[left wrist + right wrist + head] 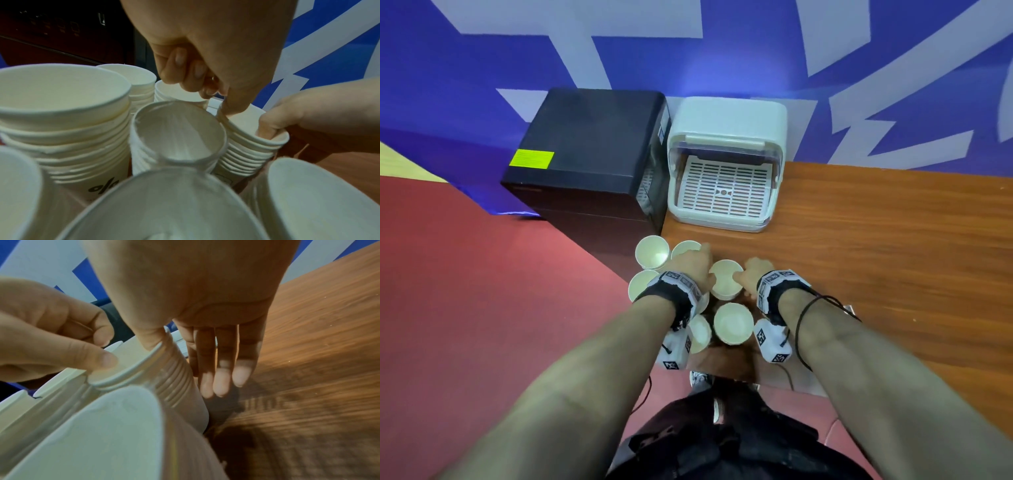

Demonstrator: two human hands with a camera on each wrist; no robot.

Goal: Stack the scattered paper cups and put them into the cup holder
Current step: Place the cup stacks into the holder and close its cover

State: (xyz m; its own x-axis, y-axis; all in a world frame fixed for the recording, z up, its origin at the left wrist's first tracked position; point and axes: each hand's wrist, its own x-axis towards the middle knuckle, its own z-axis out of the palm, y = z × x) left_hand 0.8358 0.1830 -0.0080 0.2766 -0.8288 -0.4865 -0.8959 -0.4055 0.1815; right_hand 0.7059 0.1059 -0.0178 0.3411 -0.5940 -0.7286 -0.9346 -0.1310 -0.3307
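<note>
Both hands on one stack of paper cups (725, 279), which stands upright on the counter (876, 240) near its left front corner, hemmed in by other cup stacks (651, 255) on the left and front. Cup holder (726, 171) sits open further back on the counter, well apart from the cups, nothing visible inside it.

Risks, as I judge them:
- Stacks stand touching or nearly so. Lifting the held one at a slant could drag a neighbour over; the far-left stacks stand at the counter edge, with the red floor (482, 274) below.
- Grip is on the top rim only. The upper cups may slide out and leave the rest behind, or the thin rim may crumple.
- A tall stack carried by its top can swing and clip the holder's front lip.

Hand pose:
- Left hand (205, 53) comes from above; thumb and forefinger pinch the near rim, the other fingers (180, 58) curled into the palm.
- Right hand (185, 288) hooks its thumb inside the far rim; its fingers (220, 363) lie straight and close together down the outside of the stack, tips short of the counter.
</note>
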